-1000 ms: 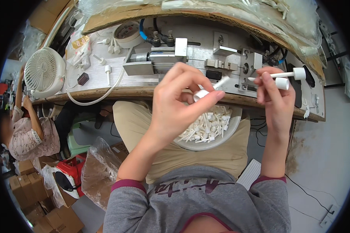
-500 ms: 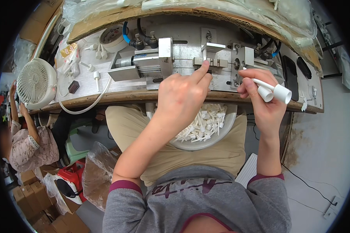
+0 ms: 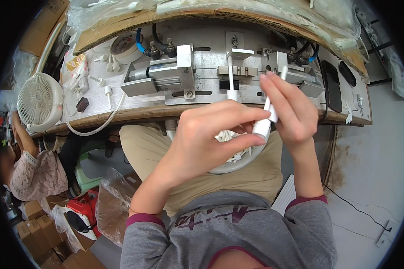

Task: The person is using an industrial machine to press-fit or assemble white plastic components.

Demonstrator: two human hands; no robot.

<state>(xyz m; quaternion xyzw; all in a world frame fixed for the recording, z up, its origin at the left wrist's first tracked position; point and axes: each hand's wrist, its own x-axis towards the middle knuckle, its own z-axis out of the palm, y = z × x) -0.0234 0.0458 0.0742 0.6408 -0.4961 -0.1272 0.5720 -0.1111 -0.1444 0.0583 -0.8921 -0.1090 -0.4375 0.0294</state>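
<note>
My left hand (image 3: pixel 202 139) pinches the wide cap end of a white plastic capped rod (image 3: pixel 261 128) between thumb and fingers. Facing it, my right hand (image 3: pixel 296 112) is closed around this rod and at least one similar piece, whose thin white stem (image 3: pixel 283 73) sticks up past the fingers. Another white capped rod (image 3: pixel 232 93) lies in the metal fixture block (image 3: pixel 250 71), its cap toward me. A white basket (image 3: pixel 224 170) of small white plastic parts rests on my lap, partly hidden below my left hand.
Metal pneumatic cylinders flank the fixture, one on the left (image 3: pixel 170 71) and one on the right (image 3: pixel 300 83). A white fan (image 3: pixel 40 99), tape roll (image 3: pixel 125 47) and loose white parts lie leftward. A dark phone (image 3: pixel 331 85) is at right. Another person (image 3: pixel 38 172) sits far left.
My left hand has moved back from the fixture, leaving a capped rod there, and now grips a piece at my right hand. My right hand has shifted left and turned.
</note>
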